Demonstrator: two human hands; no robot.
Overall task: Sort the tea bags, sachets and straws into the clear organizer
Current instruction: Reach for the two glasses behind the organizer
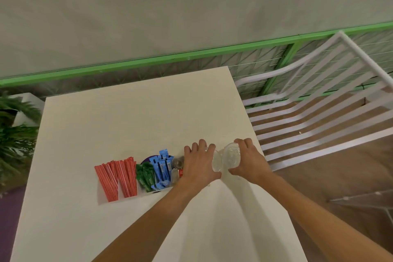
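A clear organizer (148, 191) stands on the white table (127, 117). It holds red straws (117, 176) at its left, then green sachets (145, 177) and blue sachets (162, 168). A small red-labelled packet (180, 173) peeks out by my left hand (200, 166), which covers the organizer's right end. Its thumb and fingers curl round a clear round container (217, 162). My right hand (247, 159) grips a second clear round piece (232, 153) that touches the first. What lies under my left hand is hidden.
The table's right edge runs just past my right hand. Beyond it stands a white slatted chair (319, 112) before a green railing (148, 62). Potted plants (14, 134) stand off the table's left side. A purple round thing (148, 158) shows behind the sachets.
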